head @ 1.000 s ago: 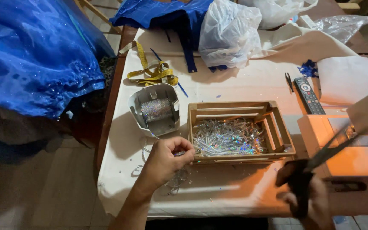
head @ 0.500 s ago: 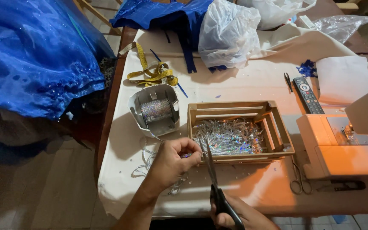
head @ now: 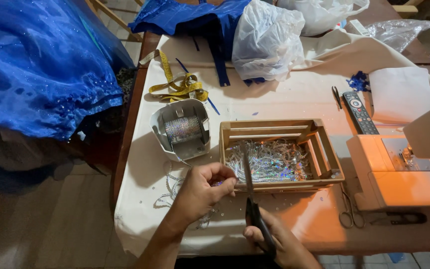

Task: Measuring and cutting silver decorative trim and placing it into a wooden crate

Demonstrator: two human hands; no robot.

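Scissors (head: 253, 199) now rise upright in the closed right hand (head: 279, 244), at three o'clock of the left hand (head: 206, 189) pinching sequin trim (head: 220, 183); snip close, I'd say

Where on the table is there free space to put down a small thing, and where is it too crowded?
Bare cloth lies between the yellow measuring tape and the remote control, behind the wooden crate. It is crowded at the front edge: the left hand pinches sequin string, the right hand holds scissors, and small scissors lie beside the sewing machine.

Black-handled scissors (head: 253, 209) upright beside pinched silvery sequin trim (head: 218, 183)
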